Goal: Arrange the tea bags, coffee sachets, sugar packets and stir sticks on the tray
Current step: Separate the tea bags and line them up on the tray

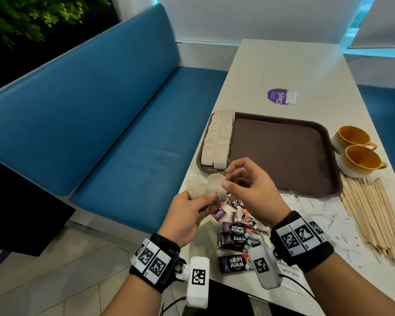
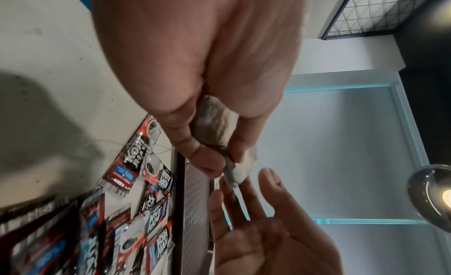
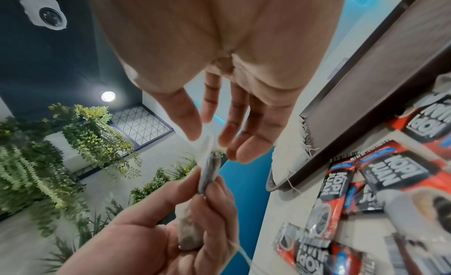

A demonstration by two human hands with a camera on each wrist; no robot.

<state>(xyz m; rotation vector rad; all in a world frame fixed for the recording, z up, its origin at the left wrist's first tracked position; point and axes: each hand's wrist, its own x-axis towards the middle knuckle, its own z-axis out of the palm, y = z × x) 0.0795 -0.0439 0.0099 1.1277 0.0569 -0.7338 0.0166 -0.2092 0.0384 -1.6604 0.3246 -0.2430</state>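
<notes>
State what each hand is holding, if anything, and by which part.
The left hand holds two tea bags by their lower ends. The right hand pinches the upper part of the nearer tea bag.

Black wristbands point(image 1: 154, 262) carrying square black-and-white marker tags, white camera pods point(image 1: 197, 281)

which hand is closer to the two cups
Right. The right hand is over the tray's near edge, on the side of the cups; the left hand is farther off, past the table's left edge.
</notes>
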